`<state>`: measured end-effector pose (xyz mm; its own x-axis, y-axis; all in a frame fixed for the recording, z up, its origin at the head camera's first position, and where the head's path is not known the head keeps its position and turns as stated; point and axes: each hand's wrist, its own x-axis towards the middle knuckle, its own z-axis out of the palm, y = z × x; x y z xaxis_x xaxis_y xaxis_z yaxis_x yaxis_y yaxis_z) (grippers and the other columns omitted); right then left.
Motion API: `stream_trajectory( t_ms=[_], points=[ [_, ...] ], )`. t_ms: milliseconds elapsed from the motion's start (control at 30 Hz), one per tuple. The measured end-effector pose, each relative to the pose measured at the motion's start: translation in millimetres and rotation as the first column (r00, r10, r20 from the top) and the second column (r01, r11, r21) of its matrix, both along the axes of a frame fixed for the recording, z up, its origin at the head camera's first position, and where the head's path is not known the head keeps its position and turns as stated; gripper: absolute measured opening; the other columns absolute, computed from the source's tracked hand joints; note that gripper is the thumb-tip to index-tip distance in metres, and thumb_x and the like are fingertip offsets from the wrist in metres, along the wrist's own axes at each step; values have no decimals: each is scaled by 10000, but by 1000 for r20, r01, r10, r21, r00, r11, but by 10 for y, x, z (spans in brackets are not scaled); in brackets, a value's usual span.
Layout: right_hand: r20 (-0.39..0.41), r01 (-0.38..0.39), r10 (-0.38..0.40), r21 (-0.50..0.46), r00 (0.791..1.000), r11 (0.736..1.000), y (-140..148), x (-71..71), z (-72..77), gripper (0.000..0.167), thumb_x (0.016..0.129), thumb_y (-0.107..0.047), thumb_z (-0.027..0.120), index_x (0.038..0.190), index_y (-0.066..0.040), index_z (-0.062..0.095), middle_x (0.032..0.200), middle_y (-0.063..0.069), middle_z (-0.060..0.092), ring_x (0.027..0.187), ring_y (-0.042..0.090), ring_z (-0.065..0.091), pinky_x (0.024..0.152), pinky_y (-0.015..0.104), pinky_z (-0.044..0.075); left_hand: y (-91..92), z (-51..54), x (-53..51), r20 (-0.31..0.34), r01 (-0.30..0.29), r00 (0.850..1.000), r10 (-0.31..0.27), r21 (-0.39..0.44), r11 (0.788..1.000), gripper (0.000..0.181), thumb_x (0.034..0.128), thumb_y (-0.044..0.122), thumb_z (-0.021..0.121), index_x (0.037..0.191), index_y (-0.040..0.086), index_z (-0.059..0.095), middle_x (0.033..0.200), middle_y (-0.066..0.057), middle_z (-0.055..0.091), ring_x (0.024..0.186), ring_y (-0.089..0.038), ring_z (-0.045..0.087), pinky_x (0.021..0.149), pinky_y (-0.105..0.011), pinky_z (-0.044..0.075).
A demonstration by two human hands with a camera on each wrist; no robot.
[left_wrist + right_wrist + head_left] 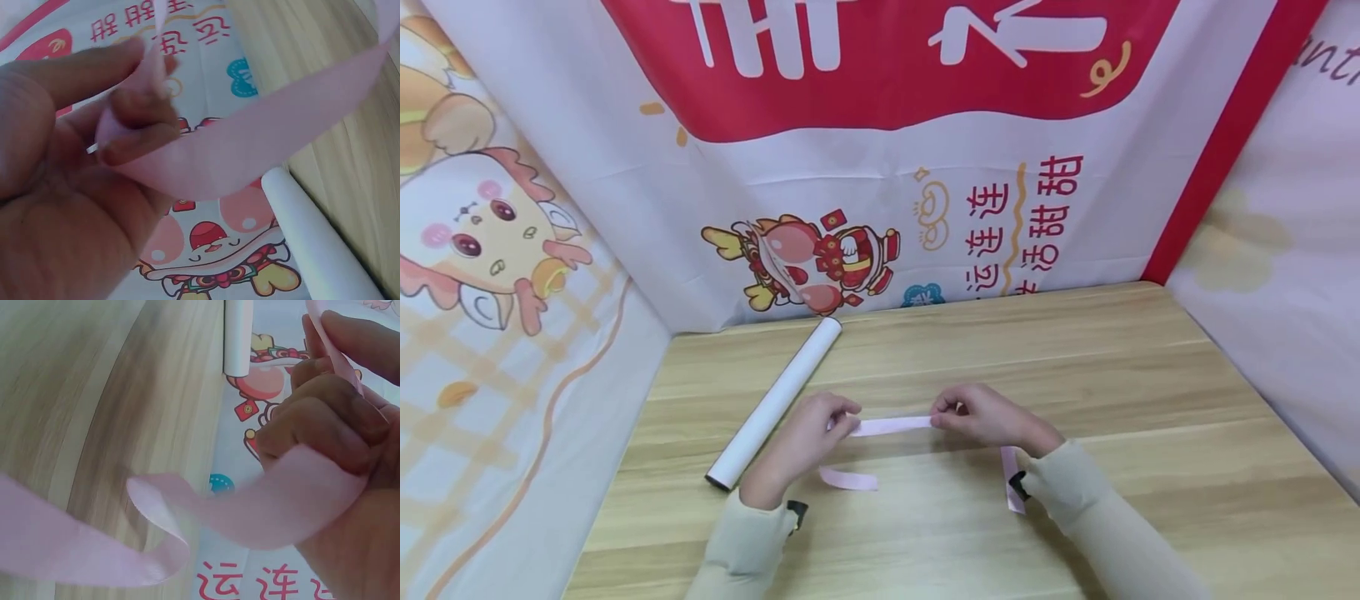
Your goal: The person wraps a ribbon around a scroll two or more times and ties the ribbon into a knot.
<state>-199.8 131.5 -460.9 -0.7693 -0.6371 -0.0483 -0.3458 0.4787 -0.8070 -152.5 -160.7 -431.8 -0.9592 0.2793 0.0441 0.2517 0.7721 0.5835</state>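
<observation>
A pink ribbon (895,425) is stretched between both hands above the wooden table. My left hand (808,433) pinches one end of this span, and my right hand (988,415) pinches the other. Loose ribbon hangs below each hand. In the left wrist view the ribbon (250,140) passes through the curled fingers of my left hand (94,137) and trails off to the right. The right wrist view has the ribbon (281,506) running out of my right hand's (337,425) curled fingers, with a twist in its loose part.
A white roll (775,404) with dark ends lies slanted on the table (1075,358), left of and beyond the left hand. Printed cloths (865,183) stand behind the table and at both sides. A dark strap piece shows at each wrist.
</observation>
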Motion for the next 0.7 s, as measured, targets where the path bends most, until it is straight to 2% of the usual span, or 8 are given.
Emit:
stream_trajectory(
  t_ms=[100,200,333,533,700],
  points=[
    [-20,-9,10,49,1000,999,37,-4,0,152,1038,-217,680,1009,-91,759,936,53,739,794,108,587,706,222,514,-41,-44,22,76,20,997,-13,-92,996,119,971,105,747,1044,34,806,857,-7,698,760,-103,556,709,-263,517],
    [-49,8,-3,104,999,995,77,0,-17,154,1039,-214,678,1009,-93,769,926,4,740,783,93,594,685,218,524,-63,-93,48,107,42,994,-28,-128,991,86,971,92,724,953,57,801,815,14,665,737,-97,541,696,-249,498],
    [-101,46,-30,159,994,986,190,5,-28,167,1050,-203,653,1018,-91,773,933,1,749,777,72,594,674,215,527,-113,-137,81,99,40,995,-32,-81,996,108,967,72,694,891,81,771,821,11,627,763,-112,540,697,-253,484],
    [-152,119,-89,201,984,972,475,-36,14,202,1069,-213,619,1049,-72,762,898,35,726,755,73,563,671,230,499,-251,-137,109,100,33,994,-32,-7,999,79,998,98,700,928,83,733,945,-11,685,888,-111,602,807,-302,550],
    [-166,166,-132,206,977,964,765,-71,113,197,1071,-237,624,1011,-101,752,841,-5,674,729,86,523,643,236,461,-348,-114,108,117,35,993,-34,-1,999,59,1000,109,706,954,87,736,867,22,701,789,-75,588,715,-227,525]
  ],
)
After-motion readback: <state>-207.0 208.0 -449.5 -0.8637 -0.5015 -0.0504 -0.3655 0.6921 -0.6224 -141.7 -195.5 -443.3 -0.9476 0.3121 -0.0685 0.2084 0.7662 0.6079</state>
